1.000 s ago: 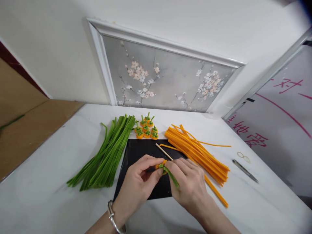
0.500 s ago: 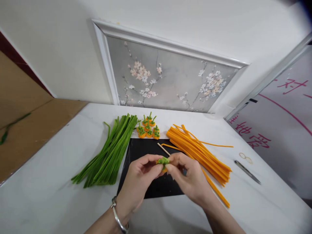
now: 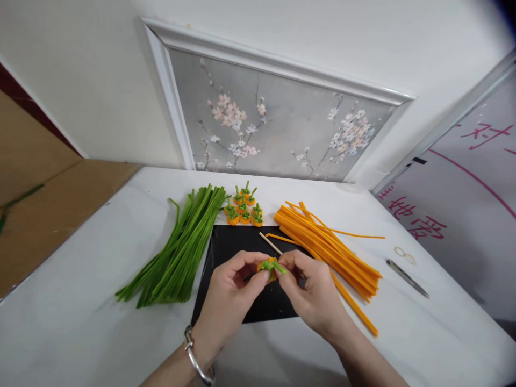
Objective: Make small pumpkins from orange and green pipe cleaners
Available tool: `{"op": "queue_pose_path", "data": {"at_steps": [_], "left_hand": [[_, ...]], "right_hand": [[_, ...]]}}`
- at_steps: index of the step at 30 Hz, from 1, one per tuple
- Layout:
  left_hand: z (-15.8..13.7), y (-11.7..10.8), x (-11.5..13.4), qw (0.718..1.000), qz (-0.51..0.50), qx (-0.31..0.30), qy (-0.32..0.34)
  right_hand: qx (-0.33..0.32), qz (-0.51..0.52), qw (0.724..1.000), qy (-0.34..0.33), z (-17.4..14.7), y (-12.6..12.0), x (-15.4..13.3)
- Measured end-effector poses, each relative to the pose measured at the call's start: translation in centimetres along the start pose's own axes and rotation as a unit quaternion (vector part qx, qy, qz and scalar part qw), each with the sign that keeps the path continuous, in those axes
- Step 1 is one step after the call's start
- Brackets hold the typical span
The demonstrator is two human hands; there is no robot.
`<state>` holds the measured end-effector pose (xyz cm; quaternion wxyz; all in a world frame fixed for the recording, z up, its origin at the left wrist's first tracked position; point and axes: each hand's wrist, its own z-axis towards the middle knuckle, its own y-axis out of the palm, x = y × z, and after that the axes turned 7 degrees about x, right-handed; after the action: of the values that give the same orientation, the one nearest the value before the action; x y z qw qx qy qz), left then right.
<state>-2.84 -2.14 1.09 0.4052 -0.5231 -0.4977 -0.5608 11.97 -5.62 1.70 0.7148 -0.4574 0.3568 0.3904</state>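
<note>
Above the black mat point(image 3: 258, 306) my two hands meet around a small pipe-cleaner pumpkin point(image 3: 267, 265), orange with a green top. My left hand point(image 3: 236, 287) pinches it between thumb and fingers from the left. On the other side, my right hand point(image 3: 312, 293) has its thumb and forefinger closed at the green pipe-cleaner stem point(image 3: 279, 267), which points right. Just beyond the fingers, a thin wooden stick point(image 3: 269, 243) lies on the mat, its near end hidden by my right hand. Several finished-looking pumpkins point(image 3: 244, 207) are grouped behind the mat.
Left of the mat lies a bundle of green pipe cleaners point(image 3: 181, 252). Orange pipe cleaners point(image 3: 330, 250) are heaped on the right. Farther right are a pen point(image 3: 408, 278) and two rubber bands point(image 3: 405, 255). Cardboard point(image 3: 80, 199) borders the white table at left; a whiteboard point(image 3: 475, 215) stands at right.
The pumpkin has tilted in my fingers so more orange shows, and the green stem now sticks out to the right. My right fingers have shifted slightly. The view has moved a little.
</note>
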Motion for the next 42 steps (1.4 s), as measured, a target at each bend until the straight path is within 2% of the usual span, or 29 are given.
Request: {"op": "queue_pose_path", "data": {"at_steps": [5, 8, 11, 17, 23, 26, 28, 31, 34, 36, 39, 42], "left_hand": [[-0.2, 0.1, 0.4, 0.991, -0.105, -0.003, -0.087], [-0.3, 0.1, 0.5, 0.989, -0.111, 0.006, -0.101], [-0.2, 0.2, 0.4, 0.989, -0.11, 0.024, -0.099], [-0.4, 0.5, 0.5, 0.984, -0.139, 0.063, -0.09], [-0.5, 0.4, 0.4, 0.989, -0.129, 0.019, -0.065], [-0.4, 0.0, 0.0, 0.997, -0.077, -0.026, -0.012], [-0.3, -0.2, -0.2, 0.998, -0.033, -0.041, 0.036], [-0.3, -0.4, -0.2, 0.994, 0.04, -0.027, 0.099], [-0.4, -0.3, -0.1, 0.982, 0.105, -0.005, 0.154], [-0.5, -0.3, -0.2, 0.973, 0.13, 0.0, 0.192], [-0.8, -0.3, -0.3, 0.961, 0.149, -0.003, 0.235], [-1.0, -0.3, -0.5, 0.963, 0.139, -0.015, 0.23]], "right_hand": [[-0.006, 0.074, 0.997, 0.037, 0.1, -0.5, 0.6], [-0.01, 0.103, 0.993, 0.047, -0.1, -0.4, 0.7], [0.001, 0.091, 0.996, 0.022, -0.7, 0.0, 0.5], [0.055, -0.022, 0.994, -0.094, -1.3, 1.1, 0.0], [0.096, -0.086, 0.983, -0.129, -1.0, 1.2, 0.6], [0.096, -0.083, 0.984, -0.127, -0.9, 1.2, 0.6], [0.085, -0.058, 0.99, -0.097, -1.0, 1.2, 0.4], [0.044, 0.027, 0.999, 0.0, -1.1, 1.3, 0.1], [0.013, 0.107, 0.989, 0.103, -1.1, 1.2, -0.2], [0.008, 0.135, 0.98, 0.148, -1.0, 1.2, -0.4], [0.002, 0.167, 0.969, 0.183, -0.8, 1.1, -0.6], [-0.008, 0.189, 0.964, 0.187, -0.8, 1.1, -0.7]]}}
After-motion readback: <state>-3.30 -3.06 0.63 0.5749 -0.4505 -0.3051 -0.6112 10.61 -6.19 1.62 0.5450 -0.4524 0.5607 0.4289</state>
